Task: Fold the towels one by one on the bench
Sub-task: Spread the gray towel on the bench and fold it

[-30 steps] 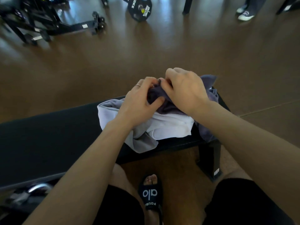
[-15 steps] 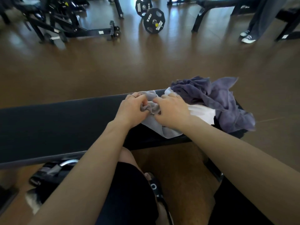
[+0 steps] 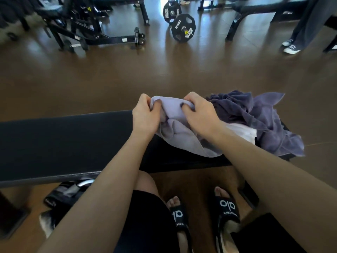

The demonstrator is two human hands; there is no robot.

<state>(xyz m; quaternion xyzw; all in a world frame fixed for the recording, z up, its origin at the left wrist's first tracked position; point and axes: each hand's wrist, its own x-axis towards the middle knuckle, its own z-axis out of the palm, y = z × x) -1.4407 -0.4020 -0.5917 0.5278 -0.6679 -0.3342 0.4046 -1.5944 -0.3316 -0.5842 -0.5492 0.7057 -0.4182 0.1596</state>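
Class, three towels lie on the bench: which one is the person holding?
The light lavender towel, pinched along its top edge by the left hand and right hand. The dark purple towel and white towel lie untouched.

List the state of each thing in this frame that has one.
Light lilac towel: unfolded, gripped along its top edge, lower part on bench.
Dark purple towel: crumpled heap, unfolded.
White towel: under the heap, mostly hidden.
Left hand: gripping lilac towel.
Right hand: gripping lilac towel.
Bench: left part bare.

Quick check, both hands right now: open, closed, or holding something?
Left hand: closed, gripping the top edge of the light lavender towel.
Right hand: closed, gripping the same towel's top edge, above the bench.
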